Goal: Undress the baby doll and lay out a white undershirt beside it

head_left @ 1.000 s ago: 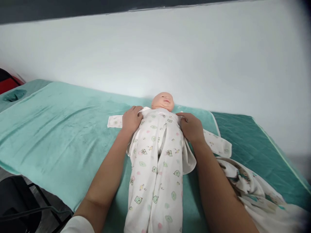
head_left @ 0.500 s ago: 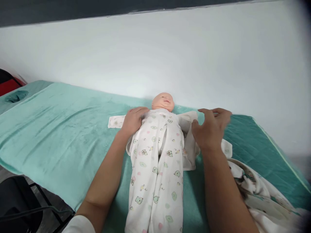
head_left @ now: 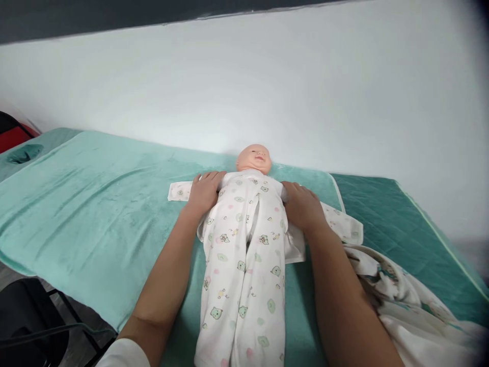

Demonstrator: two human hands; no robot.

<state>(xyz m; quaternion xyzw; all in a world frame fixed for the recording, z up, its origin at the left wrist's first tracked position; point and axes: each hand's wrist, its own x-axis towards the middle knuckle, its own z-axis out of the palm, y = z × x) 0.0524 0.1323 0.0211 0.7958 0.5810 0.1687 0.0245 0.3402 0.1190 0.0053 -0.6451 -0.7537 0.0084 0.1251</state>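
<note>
A baby doll [head_left: 253, 157] lies on its back, its bald head towards the wall. White baby trousers [head_left: 244, 265] with a bear print cover its front from the chest down, and a long slit runs at the crotch. From under them, a matching baby shirt spreads out sideways, with a left sleeve [head_left: 179, 191] and a right sleeve [head_left: 346, 225]. My left hand [head_left: 206, 191] rests over the shirt by the doll's shoulder, fingers stretched out. At the opposite shoulder my right hand [head_left: 303, 205] lies on the other sleeve, fingers extended, thumb hidden.
A light green blanket [head_left: 95, 204] covers most of the bed, over a darker quilted cover [head_left: 382, 209]. A crumpled printed cloth [head_left: 412, 300] lies beside my right forearm. The white wall [head_left: 244, 86] stands behind the bed. A black chair [head_left: 30, 321] is at the lower left.
My right hand has come down and inward onto the sleeve near the doll's shoulder. That sleeve, bunched before, now lies spread out to the right. My left hand has shifted slightly left.
</note>
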